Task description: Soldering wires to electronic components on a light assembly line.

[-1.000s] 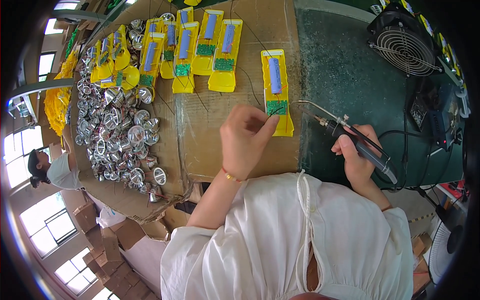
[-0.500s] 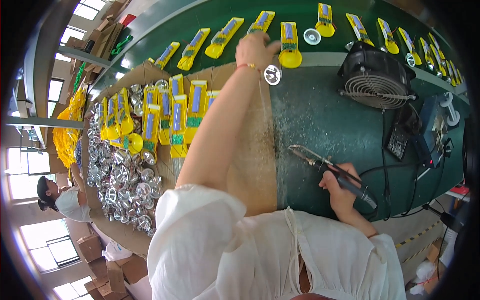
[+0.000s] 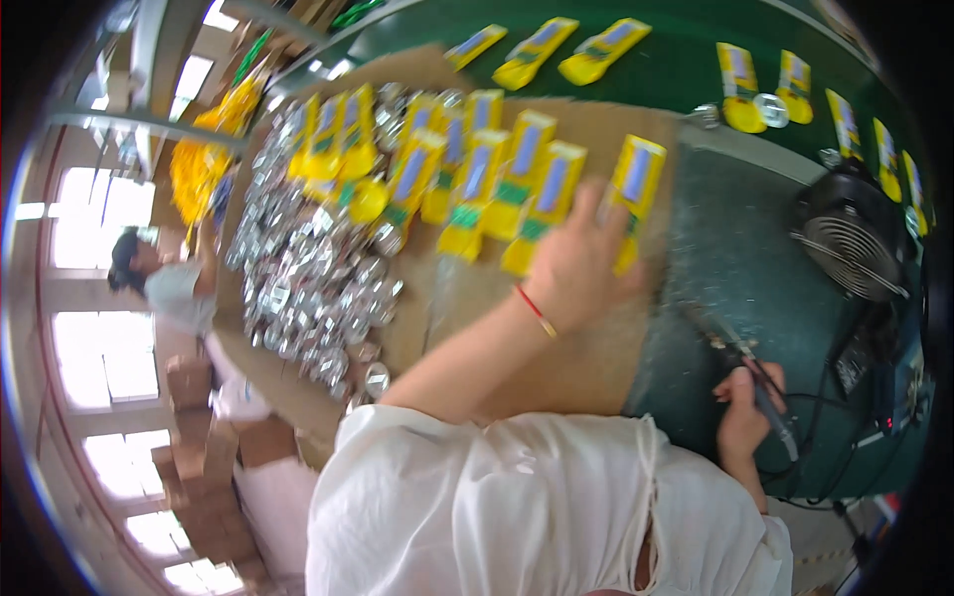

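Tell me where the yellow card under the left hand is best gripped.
Probably at its far end. The yellow card lies flat on the brown board, long axis running away from the person, and the left hand covers its near half. The far end shows bare, so pinch its long edges there, coming down from above.

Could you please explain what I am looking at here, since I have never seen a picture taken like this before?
This is a wide, curved view from a camera worn on a person's head, looking down at their own two bare hands; there is no machine. The left hand lies on a yellow card with a blue strip, one of a row on a brown cardboard sheet. The right hand grips a pen-like soldering tool with a cord, over the green table. A heap of small shiny metal parts lies to the left, a black fan to the right. Another person works at the far left.
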Demonstrator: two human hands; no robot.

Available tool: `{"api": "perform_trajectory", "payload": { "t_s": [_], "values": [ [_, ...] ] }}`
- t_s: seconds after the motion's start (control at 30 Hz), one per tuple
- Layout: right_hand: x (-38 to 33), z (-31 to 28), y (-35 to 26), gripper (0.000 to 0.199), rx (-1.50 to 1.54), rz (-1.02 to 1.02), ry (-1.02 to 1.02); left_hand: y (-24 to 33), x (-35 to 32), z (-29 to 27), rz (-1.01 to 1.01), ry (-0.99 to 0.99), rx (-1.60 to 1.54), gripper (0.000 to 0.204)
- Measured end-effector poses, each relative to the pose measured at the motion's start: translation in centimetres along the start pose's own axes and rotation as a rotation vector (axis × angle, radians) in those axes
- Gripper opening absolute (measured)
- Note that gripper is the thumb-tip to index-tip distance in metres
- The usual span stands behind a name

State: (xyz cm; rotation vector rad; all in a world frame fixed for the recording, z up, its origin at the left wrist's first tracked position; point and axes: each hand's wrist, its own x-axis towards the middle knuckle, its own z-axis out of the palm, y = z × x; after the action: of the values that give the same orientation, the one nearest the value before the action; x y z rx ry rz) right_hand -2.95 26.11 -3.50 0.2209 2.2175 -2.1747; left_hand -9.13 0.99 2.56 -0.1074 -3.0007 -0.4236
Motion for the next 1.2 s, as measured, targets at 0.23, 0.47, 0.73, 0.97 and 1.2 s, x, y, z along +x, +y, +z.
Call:
{"api": "perform_trajectory", "payload": {
  "t_s": [0.23, 0.47, 0.73, 0.97, 1.2],
  "values": [
    [0.0, 1.2, 0.0, 0.015, 0.074, -0.142, -0.021, -3.1, -11.0, -1.6, -0.237, 0.398, -0.099, 0.033],
    [-2.3, 1.7, -0.3, 0.016, 0.052, -0.137, -0.043, -14.7, -13.3, -3.2, -0.671, 0.418, 0.693, 0.024],
    [-3.3, 1.1, -1.2, 0.016, 0.046, -0.143, -0.032, -11.7, -13.8, -2.4, -0.395, 0.419, 0.065, 0.006],
    [-3.7, 2.5, -2.7, 0.017, 0.071, -0.143, -0.183, -2.6, -13.3, -0.7, -0.333, 0.173, -0.545, 0.011],
    [-3.6, 3.4, -2.5, 0.016, -0.083, -0.298, -0.308, 0.1, -11.2, 1.2, -0.352, 0.168, -0.615, 0.011]
  ]
}}
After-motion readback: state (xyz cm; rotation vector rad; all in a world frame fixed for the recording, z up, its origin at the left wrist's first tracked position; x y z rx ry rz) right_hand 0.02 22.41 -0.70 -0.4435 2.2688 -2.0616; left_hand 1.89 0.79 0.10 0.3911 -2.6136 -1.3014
